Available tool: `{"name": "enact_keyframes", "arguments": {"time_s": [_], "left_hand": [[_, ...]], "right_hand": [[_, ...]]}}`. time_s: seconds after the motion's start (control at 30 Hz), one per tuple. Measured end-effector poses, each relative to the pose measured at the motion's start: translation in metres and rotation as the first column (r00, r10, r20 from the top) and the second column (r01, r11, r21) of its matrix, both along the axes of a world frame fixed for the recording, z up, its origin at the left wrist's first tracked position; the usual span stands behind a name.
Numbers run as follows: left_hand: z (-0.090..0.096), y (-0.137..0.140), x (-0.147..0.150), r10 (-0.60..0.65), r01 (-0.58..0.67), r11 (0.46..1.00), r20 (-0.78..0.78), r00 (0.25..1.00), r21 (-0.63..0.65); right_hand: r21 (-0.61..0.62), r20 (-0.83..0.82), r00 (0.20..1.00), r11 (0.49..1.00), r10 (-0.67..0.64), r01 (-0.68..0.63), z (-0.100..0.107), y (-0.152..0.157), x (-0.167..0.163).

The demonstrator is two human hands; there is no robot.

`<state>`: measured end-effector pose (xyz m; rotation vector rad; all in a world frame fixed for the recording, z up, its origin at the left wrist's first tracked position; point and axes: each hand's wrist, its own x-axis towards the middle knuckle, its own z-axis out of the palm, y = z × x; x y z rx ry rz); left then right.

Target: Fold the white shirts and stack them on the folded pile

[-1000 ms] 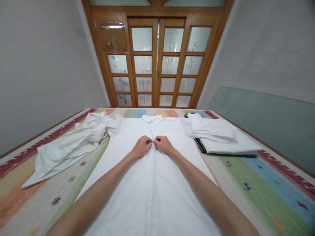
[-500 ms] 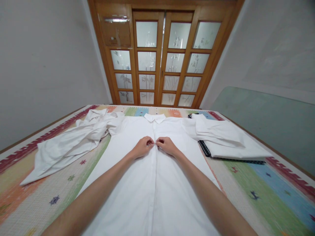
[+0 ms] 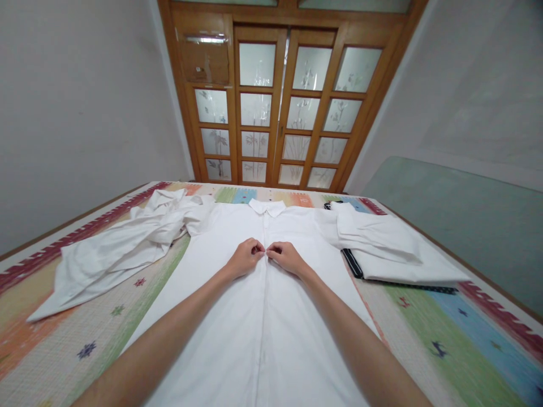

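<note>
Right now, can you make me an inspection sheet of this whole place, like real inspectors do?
Surface: striped, patterned cloth, partly covered.
Main thing: white shirt, spread out flat, collar at the far end.
Clutter: rumpled white fabric at left; folded white fabric with dark edging at right.
Hands: left hand and right hand close together, pinching at the shirt's front.
Cables: nothing seen.
Surroundings: wooden doors with glass panes; pale walls.

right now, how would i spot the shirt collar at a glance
Find the wooden doors, then the patterned cloth before them. On it lies a white shirt, its collar toward the doors. Two folded points set the collar apart from the flat rest of the shirt.
</note>
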<state>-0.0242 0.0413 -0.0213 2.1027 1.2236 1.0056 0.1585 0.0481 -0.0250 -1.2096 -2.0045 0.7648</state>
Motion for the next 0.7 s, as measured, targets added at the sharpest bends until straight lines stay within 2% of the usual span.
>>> {"name": "enact_keyframes", "arguments": {"time_s": [0.23, 0.7], "left_hand": [[-0.0023, 0.0021, -0.0015, 0.059, -0.055, 0.996, -0.061, 0.996, 0.069], [0.0005, 0.0020, 0.0004, 0.111, -0.107, 0.993, -0.080, 0.991, 0.054]], "right_hand": [[-0.022, -0.019, 1.000, 1.000, 0.002, -0.002, 0.0022, -0.0015, -0.0006], [0.006, -0.028, 1.000, 1.000, -0.002, 0.002, 0.0010, -0.0038, -0.0002]]}}
